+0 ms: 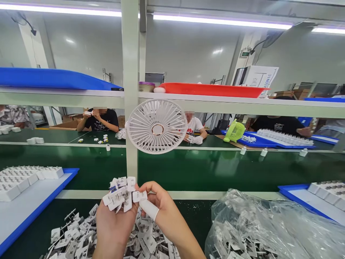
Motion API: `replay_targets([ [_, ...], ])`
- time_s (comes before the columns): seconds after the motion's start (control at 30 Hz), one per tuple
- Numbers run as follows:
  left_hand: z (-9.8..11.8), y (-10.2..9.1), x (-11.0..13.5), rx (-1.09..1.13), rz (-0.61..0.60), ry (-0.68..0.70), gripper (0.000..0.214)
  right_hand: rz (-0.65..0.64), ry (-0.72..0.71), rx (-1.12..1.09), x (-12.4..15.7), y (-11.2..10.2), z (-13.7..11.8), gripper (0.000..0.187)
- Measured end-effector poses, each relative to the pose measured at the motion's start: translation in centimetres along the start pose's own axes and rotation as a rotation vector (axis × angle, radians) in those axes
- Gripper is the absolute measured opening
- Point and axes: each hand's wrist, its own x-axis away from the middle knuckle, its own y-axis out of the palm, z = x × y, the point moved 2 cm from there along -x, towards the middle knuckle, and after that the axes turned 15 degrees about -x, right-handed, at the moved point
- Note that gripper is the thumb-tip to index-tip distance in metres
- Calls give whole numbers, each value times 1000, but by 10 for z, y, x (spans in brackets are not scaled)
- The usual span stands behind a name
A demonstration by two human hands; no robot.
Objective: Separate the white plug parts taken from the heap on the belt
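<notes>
My left hand [114,225] is raised above the bench, fingers closed round a bunch of small white plastic plug parts [118,196]. My right hand [161,216] sits just to its right, a white finger cot on one finger, pinching one white plug part [139,196] against the bunch. Below both hands lies a loose heap of the same white parts [78,237] on the green bench.
A clear plastic bag of white parts [264,230] lies at the right. Blue trays with rows of white parts stand at the left [40,205] and right [299,199]. A white fan [157,126] hangs on the shelf post. Other people sit across the green conveyor [215,169].
</notes>
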Motion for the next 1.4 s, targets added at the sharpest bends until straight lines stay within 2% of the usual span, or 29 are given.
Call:
replay_targets([
  [0.13,-2,2,3,7,-4,-4,30,74,-83,107,-3,2,7,13],
  [0.27,-1,3,5,5,-38,25,28,129,-154,90,-4,9,12,12],
  [0.4,-1,4,6,84,-25,-11,29,169,-192,70,-5,14,13,10],
  [0.63,-1,3,4,107,29,-57,24,74,-208,48,-5,9,9,16],
  [0.83,2,5,5,119,54,-29,29,-18,-241,102,-3,4,5,26],
  [0.97,1,3,5,91,36,-17,32,27,-279,234,-3,2,3,19],
  [1.1,1,0,3,7,-8,45,36,58,-274,266,-1,0,1,11],
  [1.27,-1,-2,3,23,10,-2,35,54,-258,309,3,-2,-1,13],
  [1.4,-2,-1,2,3,-27,9,34,43,-258,340,5,-4,-2,14],
])
